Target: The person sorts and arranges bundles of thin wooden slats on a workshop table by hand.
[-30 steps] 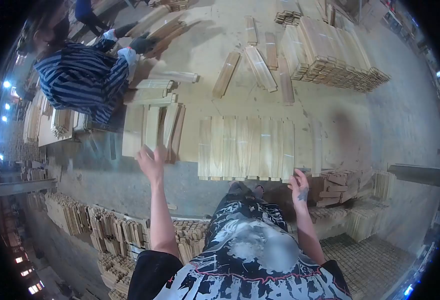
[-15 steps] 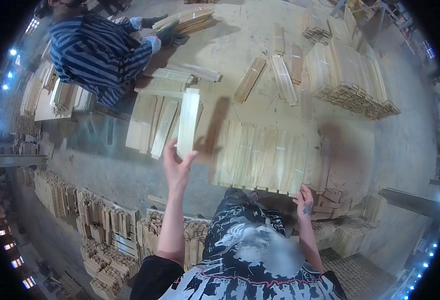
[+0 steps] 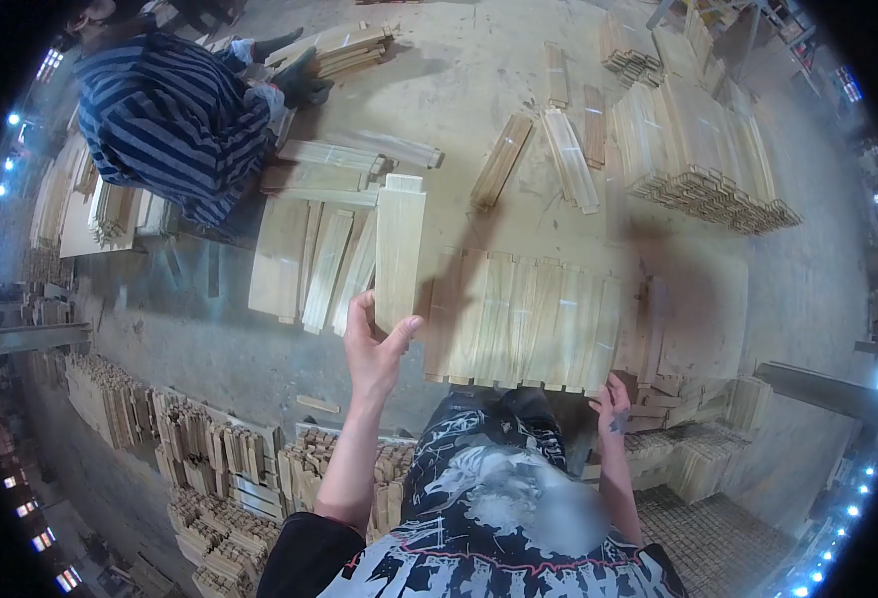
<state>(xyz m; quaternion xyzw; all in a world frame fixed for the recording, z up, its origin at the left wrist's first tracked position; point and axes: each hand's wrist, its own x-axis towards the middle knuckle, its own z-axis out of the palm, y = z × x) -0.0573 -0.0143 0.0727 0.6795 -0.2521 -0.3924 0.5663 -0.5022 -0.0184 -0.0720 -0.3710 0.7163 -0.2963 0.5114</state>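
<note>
My left hand (image 3: pixel 377 349) is closed around the near end of a pale wooden plank (image 3: pixel 400 249); a second end shows just behind it at the top. The plank points away from me, raised over the table. Right of it lies a row of planks (image 3: pixel 524 319) set side by side, their near ends along the table's front edge. My right hand (image 3: pixel 613 404) rests at the near right corner of that row, fingers apart and slightly bent, fingertips by the end plank. Left of the held plank are several loose planks (image 3: pixel 329 259) and a wider panel (image 3: pixel 280 259).
A co-worker in a striped top (image 3: pixel 170 120) bends over the table's far left, gloved hands near a plank pile (image 3: pixel 344 50). Several loose planks (image 3: pixel 569 159) lie farther back, beside a tall stack (image 3: pixel 693 140). Bundled wood pieces (image 3: pixel 220 439) stand on the floor at lower left.
My left hand has moved right and slightly toward me with the plank, nearer the row. My right hand has barely moved. The co-worker has shifted left.
</note>
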